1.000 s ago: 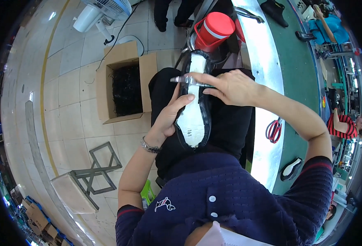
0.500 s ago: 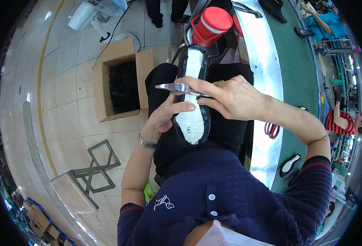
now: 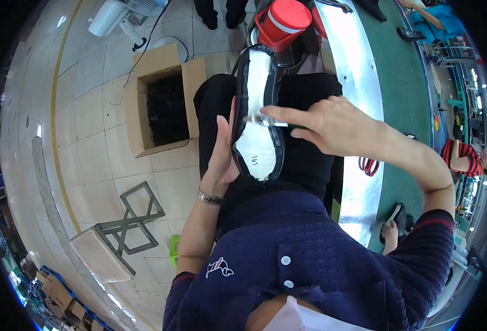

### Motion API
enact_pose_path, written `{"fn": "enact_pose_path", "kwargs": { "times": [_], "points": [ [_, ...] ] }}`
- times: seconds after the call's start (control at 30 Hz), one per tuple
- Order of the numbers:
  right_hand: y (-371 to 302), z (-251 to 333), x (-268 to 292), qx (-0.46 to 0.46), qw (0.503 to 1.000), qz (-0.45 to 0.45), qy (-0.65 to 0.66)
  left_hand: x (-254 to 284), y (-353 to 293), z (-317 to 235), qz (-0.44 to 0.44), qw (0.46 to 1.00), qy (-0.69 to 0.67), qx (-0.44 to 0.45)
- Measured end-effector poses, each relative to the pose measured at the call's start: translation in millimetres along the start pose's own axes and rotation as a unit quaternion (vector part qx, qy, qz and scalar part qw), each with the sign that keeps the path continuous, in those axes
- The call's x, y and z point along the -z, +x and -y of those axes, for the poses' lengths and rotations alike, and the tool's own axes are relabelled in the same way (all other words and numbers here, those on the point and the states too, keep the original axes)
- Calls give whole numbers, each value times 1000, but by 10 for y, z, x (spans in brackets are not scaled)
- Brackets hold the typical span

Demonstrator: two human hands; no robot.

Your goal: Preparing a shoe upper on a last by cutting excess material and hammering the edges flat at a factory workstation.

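Note:
A black shoe upper on its last [image 3: 261, 144] lies sole up over my lap, its toe and heel lined up away from me. A white insole board covers its underside, and black material is folded over its edge all round. My left hand [image 3: 224, 149] holds it from the left side, palm against it and thumb raised. My right hand [image 3: 331, 126] comes from the right, closed around a shiny metal hand tool [image 3: 260, 119]. The tool's tip lies over the narrow middle of the insole. Motion blurs it, so its exact kind is unclear.
On the left floor stand an open cardboard box [image 3: 138, 124] with dark scraps, a folding stool [image 3: 108, 259] and a white fan [image 3: 111, 19]. A red bucket [image 3: 285, 25] is ahead. Along my right run a metal ledge [image 3: 359, 165] and a green conveyor [image 3: 395, 99]; another person's hand [image 3: 390, 233] touches a shoe there.
The shoe has shifted slightly away from me. My left thumb has lifted off the insole to its side. The metal tool has drawn back rightward. Another person's hand has appeared at the conveyor shoe.

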State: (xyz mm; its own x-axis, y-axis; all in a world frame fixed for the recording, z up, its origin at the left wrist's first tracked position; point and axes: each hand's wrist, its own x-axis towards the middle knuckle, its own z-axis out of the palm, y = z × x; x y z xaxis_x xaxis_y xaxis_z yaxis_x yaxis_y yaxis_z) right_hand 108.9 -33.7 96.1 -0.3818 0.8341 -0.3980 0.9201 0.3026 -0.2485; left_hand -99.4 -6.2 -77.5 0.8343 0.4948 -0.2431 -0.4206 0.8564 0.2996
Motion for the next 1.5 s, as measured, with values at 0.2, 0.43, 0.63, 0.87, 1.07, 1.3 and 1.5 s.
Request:
{"fn": "enact_pose_path", "kwargs": {
  "times": [0.2,0.43,0.63,0.87,1.07,1.3,1.5],
  "points": [
    [-121,221,-62,67,987,-27,-142,29,-45,219,-7,990,-127,69],
    [-162,167,-265,52,996,10,-66,-128,-81,290,-67,994,-83,-39],
    [-251,92,-277,24,1000,5,9,-363,1,309,-157,982,5,-103],
    [86,254,-34,104,979,-175,29,-12,-81,231,-94,995,-16,17],
    [123,262,-57,108,979,-148,-88,-74,-72,117,-74,996,-25,45],
    [38,136,-237,31,995,-59,-77,182,-163,235,33,998,-56,7],
    [-256,75,-177,79,978,-131,-141,61,-280,323,31,995,-93,13]
  ]
}}
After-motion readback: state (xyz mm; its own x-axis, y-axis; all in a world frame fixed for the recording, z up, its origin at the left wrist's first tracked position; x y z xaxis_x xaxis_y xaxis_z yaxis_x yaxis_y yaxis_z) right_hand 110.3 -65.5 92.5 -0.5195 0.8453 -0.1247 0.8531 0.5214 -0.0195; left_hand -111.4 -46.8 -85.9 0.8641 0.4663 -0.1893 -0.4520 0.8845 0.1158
